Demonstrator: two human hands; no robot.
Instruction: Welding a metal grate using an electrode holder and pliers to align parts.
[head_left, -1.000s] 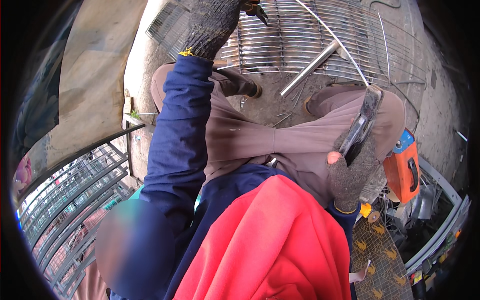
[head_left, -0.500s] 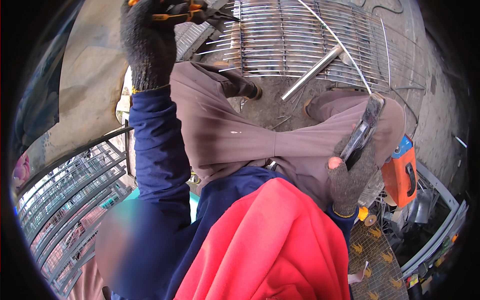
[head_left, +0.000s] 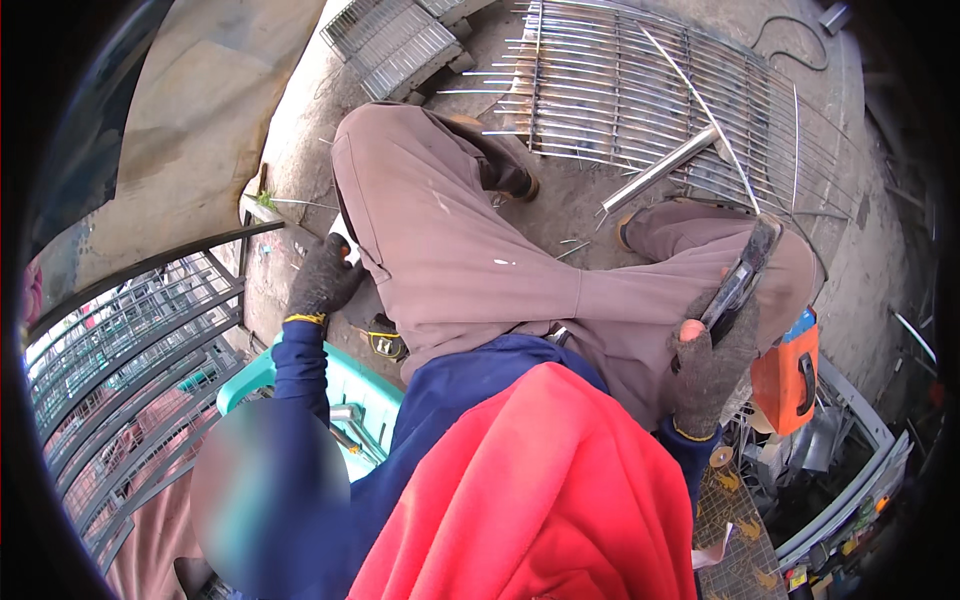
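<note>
My left hand, in a dark knitted glove, is low beside my left thigh. Its fingers are curled at a white piece partly hidden by hand and leg; what they hold cannot be made out. A black and yellow tape measure lies near that wrist. My gloved right hand rests by my right thigh, closed around a dark metal clamp-like tool, with a bare thumb tip showing. From the tool's far end a long thin pale rod reaches out over a metal bar grille.
A pale metal tube lies at the grille's near edge. Left stand a turquoise plastic stool bearing metal tools and a grey metal rack. An orange box and metal scraps are at right. Slatted metal pieces lie ahead.
My left hand has come down from the upper left to beside my thigh; the orange-handled pliers it held are no longer visible. My right hand keeps its hold. The view has shifted slightly.
</note>
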